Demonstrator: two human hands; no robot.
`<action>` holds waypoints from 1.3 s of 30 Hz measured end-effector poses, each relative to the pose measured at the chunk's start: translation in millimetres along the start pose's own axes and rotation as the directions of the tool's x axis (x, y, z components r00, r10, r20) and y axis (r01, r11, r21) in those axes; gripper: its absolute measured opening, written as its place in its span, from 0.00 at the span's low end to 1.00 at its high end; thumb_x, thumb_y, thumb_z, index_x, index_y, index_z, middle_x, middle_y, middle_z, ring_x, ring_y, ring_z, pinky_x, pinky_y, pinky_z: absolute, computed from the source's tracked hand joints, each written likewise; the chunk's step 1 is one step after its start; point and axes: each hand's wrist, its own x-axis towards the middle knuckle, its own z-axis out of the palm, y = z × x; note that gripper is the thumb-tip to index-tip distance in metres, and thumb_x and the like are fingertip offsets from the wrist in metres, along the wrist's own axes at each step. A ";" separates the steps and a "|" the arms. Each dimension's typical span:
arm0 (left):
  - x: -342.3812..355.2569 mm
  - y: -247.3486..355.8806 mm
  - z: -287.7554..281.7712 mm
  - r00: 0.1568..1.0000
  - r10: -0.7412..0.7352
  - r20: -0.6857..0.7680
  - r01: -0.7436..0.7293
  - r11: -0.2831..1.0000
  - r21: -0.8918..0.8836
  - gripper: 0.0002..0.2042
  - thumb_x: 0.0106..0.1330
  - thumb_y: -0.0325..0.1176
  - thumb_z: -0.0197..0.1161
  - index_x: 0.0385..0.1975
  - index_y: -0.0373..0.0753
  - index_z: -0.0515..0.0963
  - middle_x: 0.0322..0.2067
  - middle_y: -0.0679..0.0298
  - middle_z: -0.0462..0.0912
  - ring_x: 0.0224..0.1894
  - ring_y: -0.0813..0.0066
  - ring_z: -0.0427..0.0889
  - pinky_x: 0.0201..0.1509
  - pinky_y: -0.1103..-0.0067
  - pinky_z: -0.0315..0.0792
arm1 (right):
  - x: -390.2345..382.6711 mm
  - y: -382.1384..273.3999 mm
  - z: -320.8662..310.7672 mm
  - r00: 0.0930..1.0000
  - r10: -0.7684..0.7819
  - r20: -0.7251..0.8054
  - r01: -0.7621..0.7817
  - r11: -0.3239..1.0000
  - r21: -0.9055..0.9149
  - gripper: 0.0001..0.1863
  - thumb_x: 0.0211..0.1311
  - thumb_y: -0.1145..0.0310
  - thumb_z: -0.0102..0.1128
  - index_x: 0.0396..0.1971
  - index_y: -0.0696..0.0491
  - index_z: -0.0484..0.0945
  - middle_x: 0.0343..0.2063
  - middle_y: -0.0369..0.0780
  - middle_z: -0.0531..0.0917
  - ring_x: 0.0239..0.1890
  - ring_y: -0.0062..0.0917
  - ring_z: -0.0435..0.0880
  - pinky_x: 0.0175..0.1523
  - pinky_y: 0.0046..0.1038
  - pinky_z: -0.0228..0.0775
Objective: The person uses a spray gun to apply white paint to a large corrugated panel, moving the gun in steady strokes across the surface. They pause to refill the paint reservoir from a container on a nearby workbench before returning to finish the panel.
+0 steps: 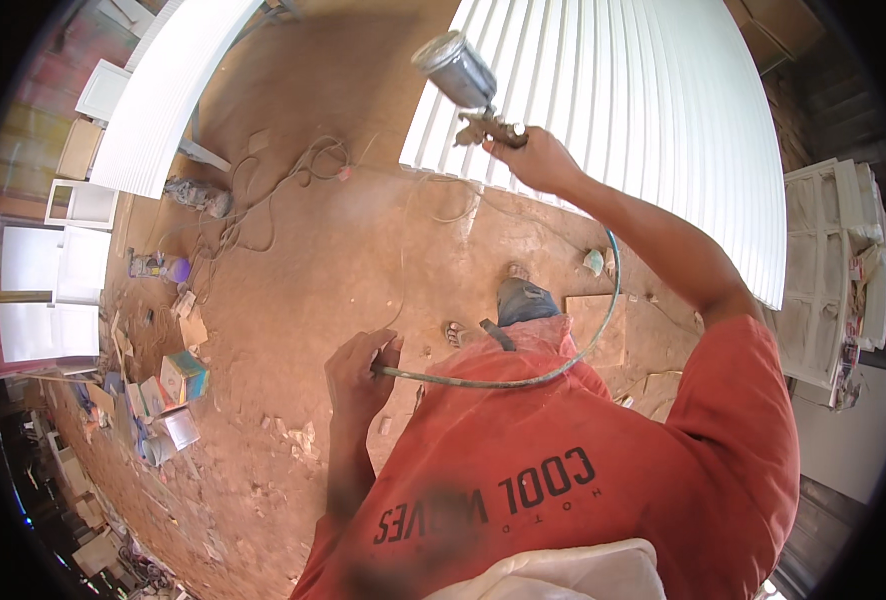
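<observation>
My right hand (535,160) is closed around the handle of a spray gun (488,130), raised at the near-left part of a large white ribbed panel (643,110). A metal cup (455,70) sits on the gun, tilted toward the far left. From my right forearm a thin greenish air hose (523,383) loops down past my red shirt to my left hand (363,370). The fingers of my left hand are closed around the hose, low and left of my body. Whether a finger is on the gun's trigger is hard to make out.
Another white ribbed panel (178,95) stands raised at the far left, with white frames and boards beside it. Tangled cables (253,190) cross the dirt floor (263,330). A carton (183,378) and scraps lie at left; stacked white panelled pieces (823,270) stand at right.
</observation>
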 end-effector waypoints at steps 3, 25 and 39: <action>9.3 -9.5 -4.1 1.000 0.016 0.009 -0.016 1.000 -0.010 0.05 0.60 0.26 0.71 0.33 0.40 0.80 0.20 0.63 0.77 0.18 0.70 0.73 0.22 0.75 0.65 | 33.7 1.3 -18.0 0.987 0.077 -0.138 -0.079 0.997 -0.007 0.37 0.63 0.37 0.58 0.44 0.64 0.81 0.29 0.50 0.86 0.36 0.40 0.88 0.43 0.40 0.77; 270.2 -146.6 -56.5 0.928 0.270 0.258 -0.216 0.952 -0.219 0.10 0.56 0.26 0.75 0.35 0.36 0.81 0.23 0.62 0.79 0.20 0.73 0.74 0.24 0.77 0.68 | 134.7 -2.3 -42.1 0.569 0.531 -0.628 -0.374 0.847 0.378 0.29 0.64 0.43 0.59 0.43 0.57 0.84 0.35 0.49 0.87 0.42 0.43 0.86 0.49 0.41 0.74; 431.2 -277.6 -97.7 0.728 0.645 0.232 -0.498 0.730 -0.467 0.15 0.49 0.28 0.76 0.37 0.44 0.82 0.23 0.68 0.77 0.27 0.66 0.76 0.39 0.70 0.66 | 111.5 -79.7 58.6 0.402 0.755 -0.517 -0.479 0.655 0.584 0.26 0.64 0.45 0.60 0.32 0.58 0.85 0.22 0.39 0.82 0.30 0.26 0.81 0.40 0.34 0.71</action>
